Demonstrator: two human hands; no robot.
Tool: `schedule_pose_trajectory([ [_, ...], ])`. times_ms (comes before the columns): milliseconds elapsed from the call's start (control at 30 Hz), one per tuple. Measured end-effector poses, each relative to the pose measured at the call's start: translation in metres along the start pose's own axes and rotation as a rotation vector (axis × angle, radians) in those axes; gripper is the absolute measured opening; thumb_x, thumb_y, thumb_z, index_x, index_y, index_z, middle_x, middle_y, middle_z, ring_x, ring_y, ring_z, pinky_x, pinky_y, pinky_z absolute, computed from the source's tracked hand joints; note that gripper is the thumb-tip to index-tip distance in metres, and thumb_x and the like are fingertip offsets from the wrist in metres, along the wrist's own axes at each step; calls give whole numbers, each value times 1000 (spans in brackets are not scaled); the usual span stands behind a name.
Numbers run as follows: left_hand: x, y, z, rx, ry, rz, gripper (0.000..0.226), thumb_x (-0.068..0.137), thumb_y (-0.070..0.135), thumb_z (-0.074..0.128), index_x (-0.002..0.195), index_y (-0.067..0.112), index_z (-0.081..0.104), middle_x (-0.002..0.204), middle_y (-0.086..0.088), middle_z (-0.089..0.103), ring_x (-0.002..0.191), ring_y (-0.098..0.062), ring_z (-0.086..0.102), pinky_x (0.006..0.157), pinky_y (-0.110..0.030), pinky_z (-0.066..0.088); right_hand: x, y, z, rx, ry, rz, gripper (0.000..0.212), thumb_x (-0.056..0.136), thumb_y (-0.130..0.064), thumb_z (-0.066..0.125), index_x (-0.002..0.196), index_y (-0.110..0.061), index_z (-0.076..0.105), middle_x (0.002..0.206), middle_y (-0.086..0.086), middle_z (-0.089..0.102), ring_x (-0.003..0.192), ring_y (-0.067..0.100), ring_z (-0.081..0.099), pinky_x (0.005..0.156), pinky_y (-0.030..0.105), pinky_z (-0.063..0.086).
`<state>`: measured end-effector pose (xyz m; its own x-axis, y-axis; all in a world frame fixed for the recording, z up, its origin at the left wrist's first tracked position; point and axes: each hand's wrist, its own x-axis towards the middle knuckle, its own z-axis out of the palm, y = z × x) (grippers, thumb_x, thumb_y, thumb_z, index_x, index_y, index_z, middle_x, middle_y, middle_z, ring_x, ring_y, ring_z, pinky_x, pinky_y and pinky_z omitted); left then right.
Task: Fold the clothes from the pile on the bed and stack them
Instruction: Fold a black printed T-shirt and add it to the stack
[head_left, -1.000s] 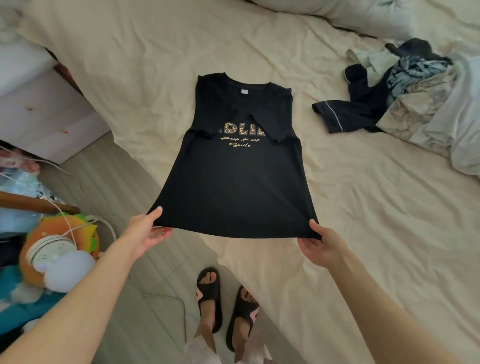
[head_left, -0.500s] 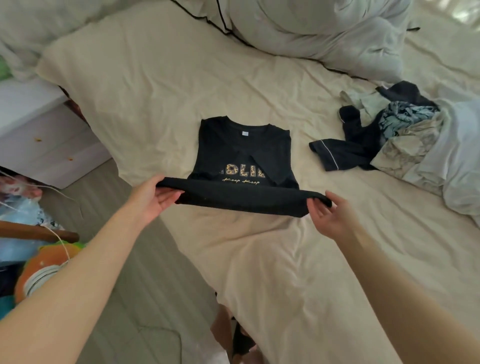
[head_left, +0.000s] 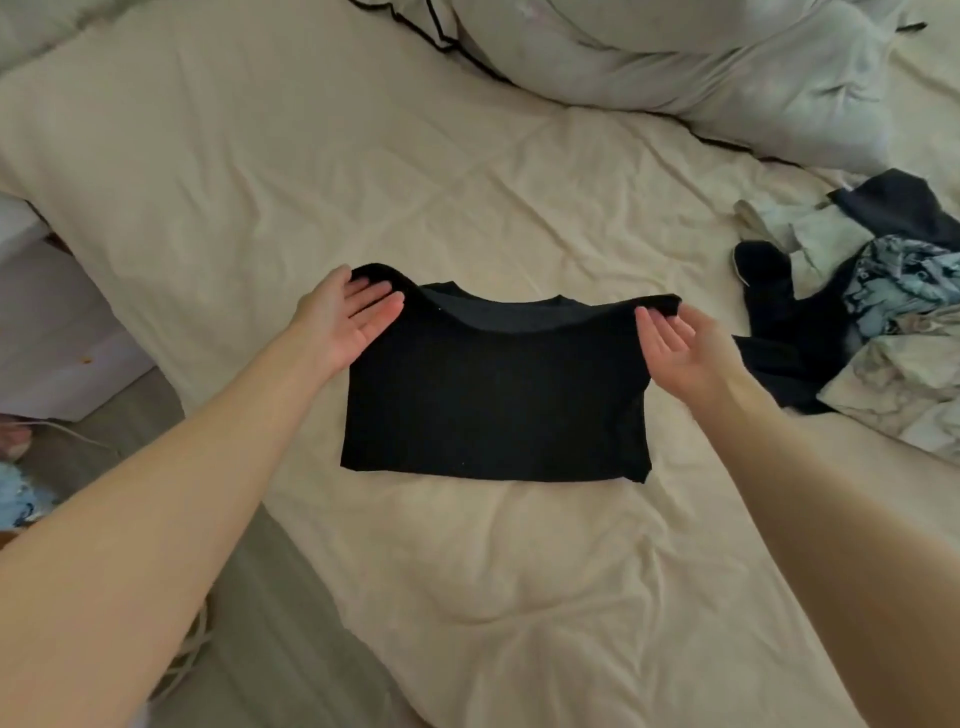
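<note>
Cream bed sheet (head_left: 467, 571) under folded black shirt (head_left: 493, 405), no legible writing.

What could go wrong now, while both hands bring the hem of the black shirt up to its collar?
1. The left hand and right hand hold the black shirt only at its hem corners; the middle sags, so the fold may land uneven.
2. The pile of clothes lies close to the right; the shirt could catch on it.
</note>
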<state>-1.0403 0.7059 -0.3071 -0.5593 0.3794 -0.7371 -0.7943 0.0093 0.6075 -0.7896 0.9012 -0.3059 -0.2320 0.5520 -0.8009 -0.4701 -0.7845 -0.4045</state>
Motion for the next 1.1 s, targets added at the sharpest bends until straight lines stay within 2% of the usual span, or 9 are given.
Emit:
schedule_pose_trajectory([
  [100,19,-13,-3,268,67,40,42,98,21,45,138,7,39,124,-10,56,101,-22,60,80,-32,52,16,11,-9,-126,18,-14,50,98,-13,47,144,-4,31,144,14,40,128,31,46,100,39,46],
  [267,21,-67,-53,789,408,117,38,92,14,55,129,9,47,130,-10,52,115,-26,51,97,-35,44,15,52,-63,-973,420,-280,27,94,-23,54,115,-6,55,110,6,58,102,23,58,85,32,49],
  [367,14,-87,-75,883,418,75,47,89,30,62,127,7,47,130,-10,51,118,-27,50,98,-37,42,13,68,-103,-1411,468,-470,37,91,-33,57,119,-8,55,118,10,54,108,28,53,88,37,44],
  [467,5,-98,-84,910,432,44,55,86,40,65,126,6,49,126,-8,54,114,-27,52,94,-36,45,14,70,-121,-1138,447,-238,40,91,-32,60,123,-7,53,112,7,57,95,22,54,74,32,45],
  [567,-6,-103,-91,719,378,-134,54,83,41,67,121,6,51,114,-11,60,89,-26,61,70,-33,54,15,68,-131,-759,178,79,35,92,-25,61,125,-14,56,112,3,62,85,18,58,71,29,49],
  [667,-13,-101,-101,473,262,-297,47,85,26,69,121,4,50,102,-17,64,82,-25,64,67,-32,55,15,63,-140,-691,67,90,21,92,-17,60,112,-14,64,105,2,66,81,15,64,72,27,54],
  [800,-12,-98,-105,400,252,-225,25,89,10,62,111,1,57,94,-11,65,78,-21,63,67,-28,52,18,46,-146,-570,96,74,6,90,-11,62,87,-5,64,83,2,68,79,13,69,65,21,56],
  [1000,-5,-98,-101,324,340,-180,16,91,9,59,106,4,57,89,-7,62,77,-18,59,64,-26,47,27,33,-138,-946,324,-33,14,84,-11,69,89,-1,61,86,10,57,71,17,55,68,25,49],
  [1100,-13,-107,-97,326,303,-188,8,93,12,57,97,5,59,94,-9,64,84,-22,63,67,-29,50,19,49,-124,-1415,445,-318,26,87,-15,63,110,-3,58,111,16,59,97,29,55,83,37,44],
])
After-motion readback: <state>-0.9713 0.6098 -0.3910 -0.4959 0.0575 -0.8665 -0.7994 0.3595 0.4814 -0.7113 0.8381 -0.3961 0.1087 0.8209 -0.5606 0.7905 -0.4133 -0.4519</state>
